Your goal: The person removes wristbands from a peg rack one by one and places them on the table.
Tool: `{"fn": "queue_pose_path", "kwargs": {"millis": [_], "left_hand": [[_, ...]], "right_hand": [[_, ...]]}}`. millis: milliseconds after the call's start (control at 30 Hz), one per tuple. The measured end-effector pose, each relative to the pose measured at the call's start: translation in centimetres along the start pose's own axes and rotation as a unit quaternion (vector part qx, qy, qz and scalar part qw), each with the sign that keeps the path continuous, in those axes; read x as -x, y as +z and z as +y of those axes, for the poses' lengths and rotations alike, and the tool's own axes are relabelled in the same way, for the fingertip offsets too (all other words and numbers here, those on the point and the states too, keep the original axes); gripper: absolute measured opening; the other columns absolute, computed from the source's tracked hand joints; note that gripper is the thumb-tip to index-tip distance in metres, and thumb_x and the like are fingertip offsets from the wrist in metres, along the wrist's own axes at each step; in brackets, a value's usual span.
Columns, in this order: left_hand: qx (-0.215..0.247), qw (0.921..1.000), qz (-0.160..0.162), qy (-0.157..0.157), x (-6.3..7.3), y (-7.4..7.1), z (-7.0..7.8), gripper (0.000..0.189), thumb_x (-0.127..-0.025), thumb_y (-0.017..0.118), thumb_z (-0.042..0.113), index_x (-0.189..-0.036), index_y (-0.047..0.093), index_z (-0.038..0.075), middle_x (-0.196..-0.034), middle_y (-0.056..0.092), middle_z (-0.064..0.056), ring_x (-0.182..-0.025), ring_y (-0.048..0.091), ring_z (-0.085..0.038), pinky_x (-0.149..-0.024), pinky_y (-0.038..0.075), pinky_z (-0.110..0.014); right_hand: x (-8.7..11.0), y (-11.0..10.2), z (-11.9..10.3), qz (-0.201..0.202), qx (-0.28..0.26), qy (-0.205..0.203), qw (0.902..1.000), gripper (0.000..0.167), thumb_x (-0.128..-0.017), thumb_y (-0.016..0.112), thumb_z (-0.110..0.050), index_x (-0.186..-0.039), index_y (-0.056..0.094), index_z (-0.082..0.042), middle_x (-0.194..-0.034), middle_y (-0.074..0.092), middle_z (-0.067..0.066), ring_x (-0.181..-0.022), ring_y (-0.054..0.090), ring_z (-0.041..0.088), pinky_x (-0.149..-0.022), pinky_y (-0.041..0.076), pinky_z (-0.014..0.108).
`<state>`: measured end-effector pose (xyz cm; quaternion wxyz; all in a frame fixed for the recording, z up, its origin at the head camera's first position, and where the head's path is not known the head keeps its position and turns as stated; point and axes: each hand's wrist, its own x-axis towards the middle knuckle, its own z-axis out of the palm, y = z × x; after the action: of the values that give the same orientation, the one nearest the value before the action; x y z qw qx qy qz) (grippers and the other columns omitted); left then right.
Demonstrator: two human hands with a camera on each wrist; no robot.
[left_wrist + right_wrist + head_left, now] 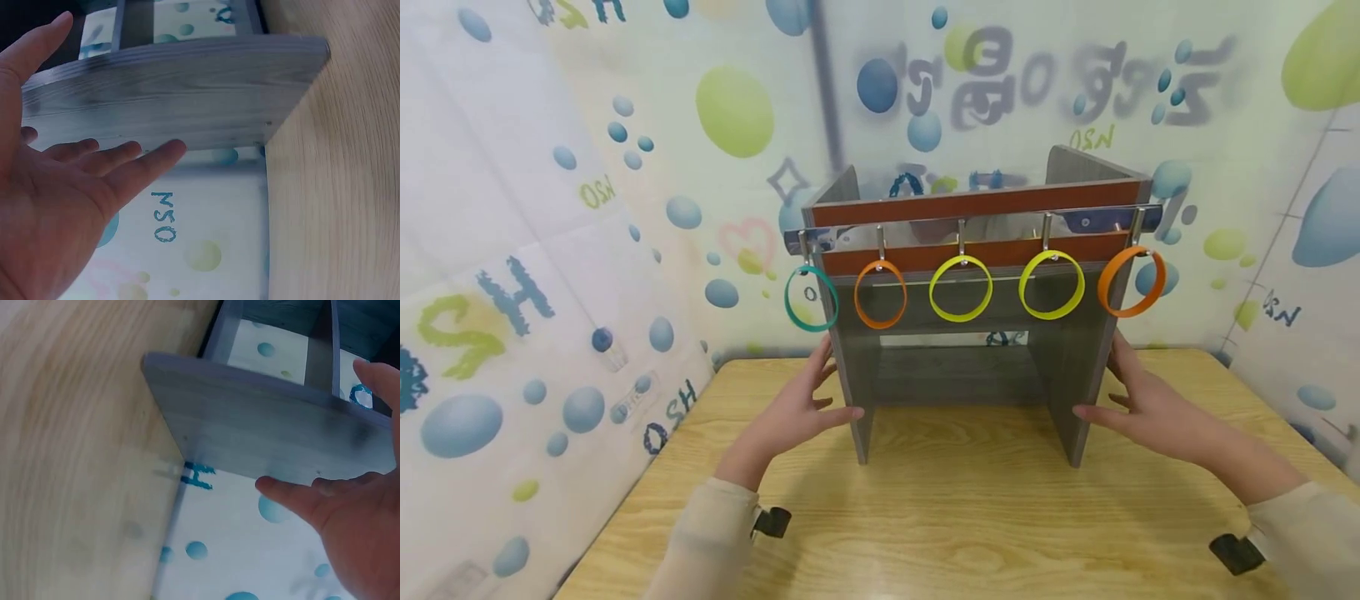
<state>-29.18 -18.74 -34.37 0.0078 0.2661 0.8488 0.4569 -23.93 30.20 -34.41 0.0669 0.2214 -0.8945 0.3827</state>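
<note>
A grey wood-grain stand (962, 375) with reddish-brown strips stands upright on the table. Across its top front runs a shiny metal rail (925, 236) with hooks. From left to right hang a teal ring (787, 304), an orange ring (857, 297), a yellow ring (961, 318), another yellow ring (1051, 316) and a second orange ring (1102, 287). My left hand (797, 412) is beside the left panel (175, 94), thumb toward its front edge, fingers extended. My right hand (1150, 412) mirrors it at the right panel (262, 419). Whether either touches cannot be told.
The light wood table (955, 517) stretches in front of the stand and to both sides. Behind it and at the sides hang pale sheets (647, 183) printed with blue and green dots and letters. Dark wrist mounts (772, 522) sit at both cuffs.
</note>
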Motion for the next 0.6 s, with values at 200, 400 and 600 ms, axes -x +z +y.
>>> {"fn": "queue_pose_path", "kwargs": {"millis": [200, 400, 600], "left_hand": [[0.065, 0.9973, 0.021, 0.026, -0.5, 0.9, -0.4, 0.114, -0.094, 0.080, 0.007, -0.166, 0.007, 0.056, -0.181, 0.010, 0.001, -0.160, 0.027, -0.050, -0.110, 0.055, -0.066], [0.041, 0.9973, 0.046, 0.039, -0.6, 2.0, -1.1, 0.113, -0.095, 0.074, -0.003, -0.167, 0.008, 0.054, -0.178, 0.023, -0.011, -0.154, 0.040, -0.050, -0.107, 0.058, -0.062], [0.033, 0.9967, 0.060, 0.044, -0.6, 2.6, -0.8, 0.115, -0.094, 0.072, -0.006, -0.168, 0.007, 0.053, -0.178, 0.025, -0.008, -0.159, 0.037, -0.041, -0.115, 0.052, -0.064]], "right_hand": [[-0.2, 1.8, 0.4, 0.048, -0.030, -0.067, 0.9961, 0.123, -0.094, 0.075, 0.004, -0.170, -0.016, -0.030, -0.163, 0.029, 0.032, -0.138, 0.041, 0.065, -0.081, 0.070, 0.041], [0.0, 2.2, 0.7, 0.082, -0.018, -0.052, 0.9951, 0.123, -0.092, 0.072, 0.009, -0.171, -0.014, -0.027, -0.158, 0.037, 0.041, -0.134, 0.045, 0.071, -0.078, 0.070, 0.041], [0.1, 2.3, 0.7, 0.089, -0.022, -0.024, 0.9955, 0.124, -0.091, 0.074, 0.007, -0.171, -0.012, -0.034, -0.162, 0.035, 0.039, -0.136, 0.044, 0.072, -0.084, 0.066, 0.060]]}}
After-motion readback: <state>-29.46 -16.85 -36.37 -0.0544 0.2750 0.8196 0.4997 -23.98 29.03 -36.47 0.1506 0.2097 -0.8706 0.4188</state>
